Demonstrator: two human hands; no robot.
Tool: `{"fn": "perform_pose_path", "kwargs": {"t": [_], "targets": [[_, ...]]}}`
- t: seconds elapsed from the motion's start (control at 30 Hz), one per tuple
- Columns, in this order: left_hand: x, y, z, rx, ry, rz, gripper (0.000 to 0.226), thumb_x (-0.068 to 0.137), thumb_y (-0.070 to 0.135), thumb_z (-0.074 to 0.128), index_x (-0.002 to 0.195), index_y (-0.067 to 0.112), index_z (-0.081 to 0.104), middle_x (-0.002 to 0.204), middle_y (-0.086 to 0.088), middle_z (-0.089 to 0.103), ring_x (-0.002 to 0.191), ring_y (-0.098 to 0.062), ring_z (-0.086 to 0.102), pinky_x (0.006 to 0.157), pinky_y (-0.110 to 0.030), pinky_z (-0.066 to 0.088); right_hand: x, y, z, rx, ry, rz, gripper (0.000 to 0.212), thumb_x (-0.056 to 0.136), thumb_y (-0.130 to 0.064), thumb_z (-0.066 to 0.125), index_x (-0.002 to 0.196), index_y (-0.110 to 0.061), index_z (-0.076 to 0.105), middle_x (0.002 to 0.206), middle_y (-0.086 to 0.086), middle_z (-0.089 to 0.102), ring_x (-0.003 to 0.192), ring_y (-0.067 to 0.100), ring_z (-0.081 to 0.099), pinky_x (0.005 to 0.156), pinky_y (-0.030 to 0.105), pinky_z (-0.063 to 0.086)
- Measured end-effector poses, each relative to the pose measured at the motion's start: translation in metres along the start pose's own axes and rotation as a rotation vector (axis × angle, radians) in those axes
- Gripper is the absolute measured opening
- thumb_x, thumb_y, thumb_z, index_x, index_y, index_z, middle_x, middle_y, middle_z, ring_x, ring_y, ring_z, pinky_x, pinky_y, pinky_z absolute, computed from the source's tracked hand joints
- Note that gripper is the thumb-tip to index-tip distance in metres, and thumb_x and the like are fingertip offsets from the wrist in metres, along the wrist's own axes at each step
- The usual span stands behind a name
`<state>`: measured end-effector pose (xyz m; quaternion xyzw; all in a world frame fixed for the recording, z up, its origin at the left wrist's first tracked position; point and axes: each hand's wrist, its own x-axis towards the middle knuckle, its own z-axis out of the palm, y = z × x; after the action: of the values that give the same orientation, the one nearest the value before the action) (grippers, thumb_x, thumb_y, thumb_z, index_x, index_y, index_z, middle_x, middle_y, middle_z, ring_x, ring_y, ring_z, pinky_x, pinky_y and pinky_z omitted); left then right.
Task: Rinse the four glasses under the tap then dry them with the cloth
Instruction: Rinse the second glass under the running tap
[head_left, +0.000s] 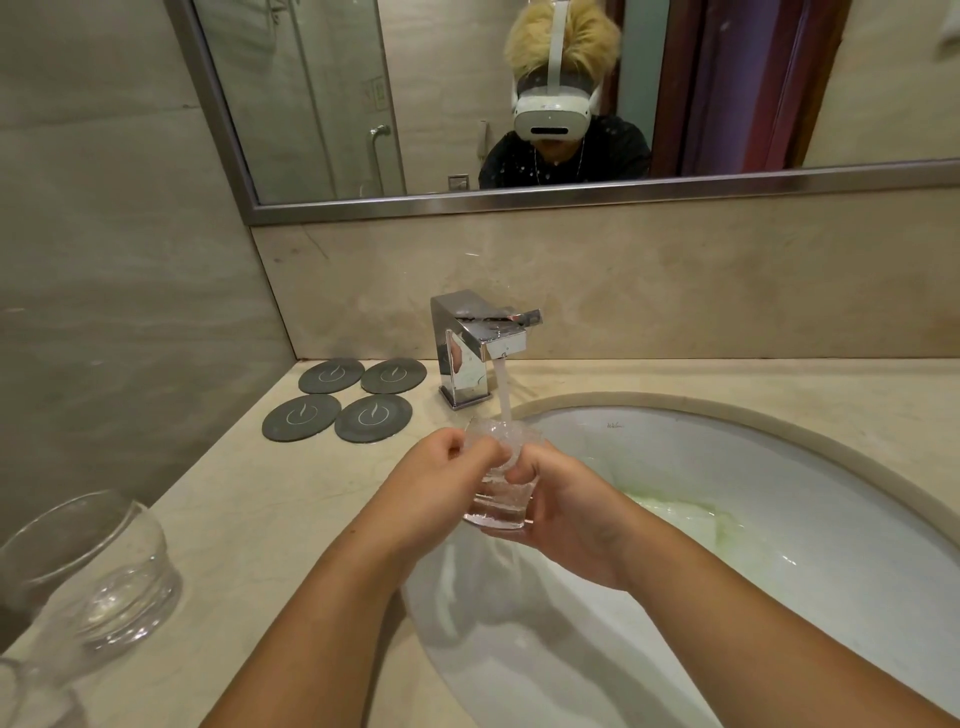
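Holding a clear glass tumbler (496, 493) over the white sink basin (727, 467), the right hand (566, 514) wraps its lower body while the left hand (441, 467) pinches the rim, fingers curled over the edge. Water (503, 395) from the chrome tap (470, 348) runs straight into it. Two more glasses (104, 566) (one only partly in view) sit on the marble countertop (234, 519) at left, near four grey coasters (337, 400)

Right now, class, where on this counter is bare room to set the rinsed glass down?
Free: the countertop stretch between the four coasters and the other glasses, left of the sink; also the strip right of the tap, behind the sink. Crowded: the coaster corner and the front-left edge.
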<state>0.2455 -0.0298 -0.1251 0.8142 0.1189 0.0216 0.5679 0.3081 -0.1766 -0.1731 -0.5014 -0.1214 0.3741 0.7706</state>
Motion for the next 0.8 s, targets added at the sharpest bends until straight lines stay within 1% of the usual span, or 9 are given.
{"fn": "perform_pose_path", "kwargs": {"t": [0.07, 0.13, 0.2, 0.3, 0.4, 0.53, 0.63, 0.73, 0.8], "targets": [[-0.001, 0.000, 0.002, -0.011, 0.054, 0.014, 0.033, 0.077, 0.046, 0.071, 0.101, 0.023, 0.068, 0.086, 0.012, 0.076, 0.073, 0.001, 0.072, 0.069, -0.024, 0.047, -0.002, -0.001, 0.002, -0.093, 0.061, 0.001, 0.078, 0.061, -0.027, 0.068, 0.137, -0.010, 0.057, 0.111, 0.009, 0.067, 0.098, 0.025, 0.068, 0.085, 0.036, 0.058], [-0.002, 0.002, 0.004, 0.013, 0.123, 0.029, 0.040, 0.076, 0.044, 0.076, 0.111, 0.027, 0.067, 0.095, 0.012, 0.077, 0.082, 0.000, 0.074, 0.071, -0.023, 0.049, -0.003, -0.002, 0.002, -0.206, 0.122, -0.005, 0.065, 0.062, -0.033, 0.067, 0.124, -0.016, 0.063, 0.114, 0.006, 0.062, 0.099, 0.023, 0.062, 0.084, 0.038, 0.055], [-0.003, 0.004, 0.004, 0.053, 0.189, 0.043, 0.043, 0.079, 0.041, 0.081, 0.116, 0.030, 0.063, 0.101, 0.014, 0.074, 0.082, 0.006, 0.070, 0.070, -0.020, 0.048, -0.004, -0.003, 0.002, -0.246, 0.148, -0.029, 0.052, 0.069, -0.032, 0.064, 0.119, -0.017, 0.064, 0.116, 0.005, 0.063, 0.099, 0.024, 0.061, 0.083, 0.038, 0.055], [-0.003, 0.003, 0.003, 0.108, 0.239, 0.072, 0.046, 0.078, 0.039, 0.083, 0.118, 0.032, 0.061, 0.103, 0.019, 0.070, 0.084, 0.009, 0.068, 0.069, -0.020, 0.048, -0.004, -0.005, 0.003, -0.225, 0.149, -0.074, 0.054, 0.073, -0.024, 0.062, 0.126, -0.015, 0.066, 0.109, 0.005, 0.068, 0.094, 0.025, 0.064, 0.078, 0.037, 0.056], [-0.001, -0.001, 0.002, 0.136, 0.257, 0.095, 0.053, 0.077, 0.045, 0.086, 0.120, 0.033, 0.059, 0.107, 0.019, 0.069, 0.094, 0.002, 0.069, 0.077, -0.024, 0.053, -0.006, -0.005, 0.004, -0.205, 0.108, -0.110, 0.050, 0.076, -0.014, 0.065, 0.126, -0.016, 0.069, 0.100, 0.006, 0.069, 0.089, 0.025, 0.063, 0.077, 0.034, 0.057], [0.002, -0.005, 0.000, 0.147, 0.222, 0.114, 0.057, 0.078, 0.050, 0.088, 0.122, 0.033, 0.057, 0.108, 0.015, 0.071, 0.094, -0.003, 0.073, 0.086, -0.033, 0.059, -0.008, -0.003, 0.004, -0.235, 0.061, -0.164, 0.053, 0.080, -0.014, 0.076, 0.133, -0.019, 0.069, 0.113, 0.008, 0.074, 0.097, 0.021, 0.066, 0.082, 0.033, 0.057], [0.003, -0.006, -0.001, 0.150, 0.201, 0.112, 0.060, 0.078, 0.053, 0.088, 0.125, 0.032, 0.056, 0.109, 0.014, 0.071, 0.095, -0.007, 0.075, 0.089, -0.038, 0.061, -0.008, -0.001, 0.008, -0.330, 0.125, -0.204, 0.046, 0.086, -0.017, 0.082, 0.130, -0.023, 0.070, 0.122, 0.007, 0.078, 0.101, 0.017, 0.072, 0.083, 0.033, 0.057], [0.003, -0.005, -0.001, 0.137, 0.175, 0.100, 0.056, 0.083, 0.055, 0.081, 0.128, 0.031, 0.057, 0.110, 0.014, 0.070, 0.097, -0.004, 0.072, 0.083, -0.028, 0.057, -0.008, -0.001, 0.011, -0.343, 0.192, -0.214, 0.038, 0.091, -0.017, 0.082, 0.127, -0.024, 0.071, 0.122, 0.012, 0.077, 0.098, 0.016, 0.071, 0.079, 0.031, 0.058], [0.005, -0.003, -0.003, 0.065, 0.182, 0.074, 0.046, 0.091, 0.059, 0.071, 0.125, 0.030, 0.062, 0.111, 0.014, 0.071, 0.099, 0.001, 0.068, 0.079, -0.022, 0.050, -0.008, -0.003, 0.013, -0.281, 0.179, -0.211, 0.047, 0.087, -0.027, 0.085, 0.131, -0.024, 0.069, 0.125, 0.014, 0.076, 0.098, 0.017, 0.070, 0.080, 0.031, 0.057]]}}
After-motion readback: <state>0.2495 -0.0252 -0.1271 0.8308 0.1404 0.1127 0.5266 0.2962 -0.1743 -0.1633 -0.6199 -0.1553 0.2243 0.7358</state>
